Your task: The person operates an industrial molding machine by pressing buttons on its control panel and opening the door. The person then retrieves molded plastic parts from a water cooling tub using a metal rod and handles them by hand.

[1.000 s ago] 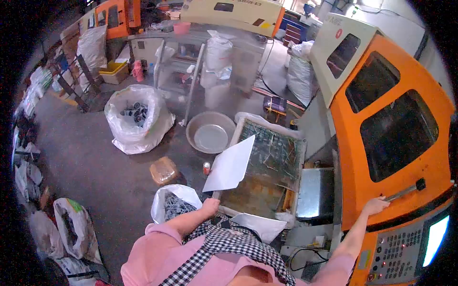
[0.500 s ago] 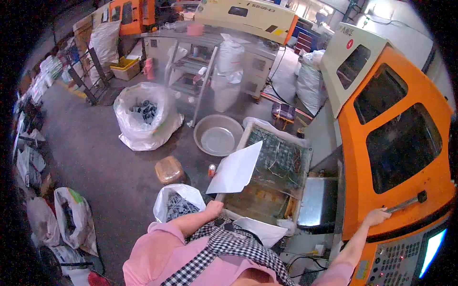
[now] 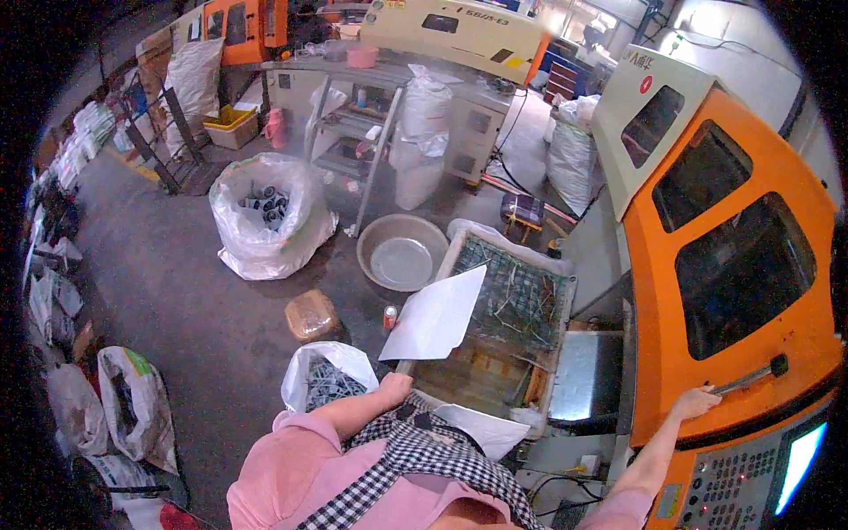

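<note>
My right hand (image 3: 698, 403) is closed around the near end of a metal door handle (image 3: 744, 384) on the orange machine door (image 3: 658, 371). My left hand (image 3: 395, 389) is closed at the near left corner of a shallow tank (image 3: 558, 340); what its fingers hold, if anything, is hidden. Just beyond that hand, a white sheet (image 3: 435, 314) lies tilted across the tank's left edge. Dark green mesh (image 3: 517, 274) with thin sprues on it covers the tank's far part, and brownish liquid (image 3: 473, 375) shows in the near part.
Left of the tank are a metal basin (image 3: 402, 253), a red can (image 3: 389, 317), a taped brown package (image 3: 311, 316) and a sack of grey pieces (image 3: 331, 380). A larger sack (image 3: 269, 231) stands farther back, near a stepladder (image 3: 375, 159). A control panel (image 3: 729, 481) sits below the door.
</note>
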Available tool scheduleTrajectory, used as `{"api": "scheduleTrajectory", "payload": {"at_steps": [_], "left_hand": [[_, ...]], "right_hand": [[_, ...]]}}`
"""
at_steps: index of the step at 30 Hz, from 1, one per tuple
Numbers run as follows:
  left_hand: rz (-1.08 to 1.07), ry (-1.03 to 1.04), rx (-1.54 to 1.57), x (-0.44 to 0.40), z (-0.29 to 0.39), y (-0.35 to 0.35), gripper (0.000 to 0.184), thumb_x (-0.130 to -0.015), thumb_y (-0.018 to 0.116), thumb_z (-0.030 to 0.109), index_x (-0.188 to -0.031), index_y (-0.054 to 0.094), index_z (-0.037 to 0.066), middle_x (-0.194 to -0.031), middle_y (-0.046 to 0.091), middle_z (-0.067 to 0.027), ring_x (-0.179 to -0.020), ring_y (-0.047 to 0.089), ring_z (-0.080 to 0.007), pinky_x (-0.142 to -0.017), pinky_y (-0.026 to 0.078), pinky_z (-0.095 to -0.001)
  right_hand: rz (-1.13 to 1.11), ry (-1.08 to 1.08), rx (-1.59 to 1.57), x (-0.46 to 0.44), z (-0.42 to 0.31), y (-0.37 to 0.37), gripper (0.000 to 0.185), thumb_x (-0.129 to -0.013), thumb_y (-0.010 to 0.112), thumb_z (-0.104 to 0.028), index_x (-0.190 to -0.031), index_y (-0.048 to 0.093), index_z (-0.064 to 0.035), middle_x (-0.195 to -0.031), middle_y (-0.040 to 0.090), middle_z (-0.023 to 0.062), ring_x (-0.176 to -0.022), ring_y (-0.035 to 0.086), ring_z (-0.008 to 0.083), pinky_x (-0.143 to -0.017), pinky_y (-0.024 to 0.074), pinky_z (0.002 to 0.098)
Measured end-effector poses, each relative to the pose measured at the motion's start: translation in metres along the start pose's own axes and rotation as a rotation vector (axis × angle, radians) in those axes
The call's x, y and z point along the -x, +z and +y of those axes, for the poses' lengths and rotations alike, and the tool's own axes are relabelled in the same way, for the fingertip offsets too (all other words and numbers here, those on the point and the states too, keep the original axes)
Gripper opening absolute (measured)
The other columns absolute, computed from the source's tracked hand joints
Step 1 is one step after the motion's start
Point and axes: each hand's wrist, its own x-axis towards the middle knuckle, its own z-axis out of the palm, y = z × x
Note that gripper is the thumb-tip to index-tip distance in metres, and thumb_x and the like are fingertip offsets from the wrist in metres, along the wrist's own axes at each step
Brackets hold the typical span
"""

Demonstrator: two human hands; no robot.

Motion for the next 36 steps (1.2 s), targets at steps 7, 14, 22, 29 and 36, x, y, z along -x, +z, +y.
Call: {"api": "scheduleTrajectory", "payload": {"at_steps": [7, 14, 22, 29, 36], "left_hand": [[0.057, 0.086, -0.001, -0.002, -0.005, 0.011, 0.015, -0.069, 0.050, 0.014, -0.067, 0.060, 0.004, -0.070, 0.060, -0.0164, -0.067, 0.060, -0.0295, -0.062, 0.047, -0.0401], [-0.058, 0.028, -0.071, -0.010, 0.000, 0.001, 0.014, -0.067, 0.052, 0.014, -0.068, 0.061, 0.003, -0.076, 0.060, -0.0161, -0.069, 0.060, -0.0289, -0.063, 0.048, -0.0398], [-0.003, 0.054, -0.035, -0.014, -0.007, 0.013, 0.015, -0.069, 0.050, 0.014, -0.070, 0.061, 0.003, -0.075, 0.061, -0.0168, -0.069, 0.060, -0.0306, -0.063, 0.048, -0.0400], [0.055, 0.103, -0.041, -0.018, -0.011, 0.015, 0.016, -0.069, 0.048, 0.014, -0.068, 0.061, 0.005, -0.068, 0.059, -0.0163, -0.066, 0.060, -0.0301, -0.058, 0.048, -0.0411], [0.018, 0.056, -0.033, -0.017, -0.008, 0.005, 0.016, -0.070, 0.049, 0.016, -0.070, 0.062, 0.006, -0.072, 0.061, -0.0155, -0.070, 0.060, -0.0297, -0.062, 0.048, -0.0411]], "right_hand": [[0.034, -0.019, -0.040, 0.001, 0.007, 0.006, 0.036, -0.087, 0.042, -0.029, -0.104, 0.039, 0.0028, -0.075, 0.058, 0.0184, -0.064, 0.060, 0.0307, -0.049, 0.0496, 0.0362], [0.029, -0.015, -0.069, 0.001, 0.002, -0.001, 0.033, -0.086, 0.045, -0.027, -0.100, 0.039, 0.0021, -0.074, 0.057, 0.0190, -0.065, 0.059, 0.0320, -0.049, 0.0490, 0.0375], [0.006, -0.005, -0.017, 0.001, -0.006, -0.010, 0.032, -0.086, 0.044, -0.025, -0.101, 0.039, 0.0035, -0.083, 0.057, 0.0206, -0.070, 0.059, 0.0328, -0.054, 0.0499, 0.0374], [0.051, -0.049, -0.040, -0.001, -0.001, -0.002, 0.034, -0.087, 0.043, -0.025, -0.103, 0.040, 0.0049, -0.088, 0.056, 0.0215, -0.075, 0.059, 0.0326, -0.058, 0.0504, 0.0355], [-0.028, 0.016, -0.073, -0.002, -0.005, -0.009, 0.033, -0.087, 0.043, -0.025, -0.102, 0.040, 0.0041, -0.084, 0.056, 0.0210, -0.074, 0.059, 0.0326, -0.056, 0.0503, 0.0363]]}}
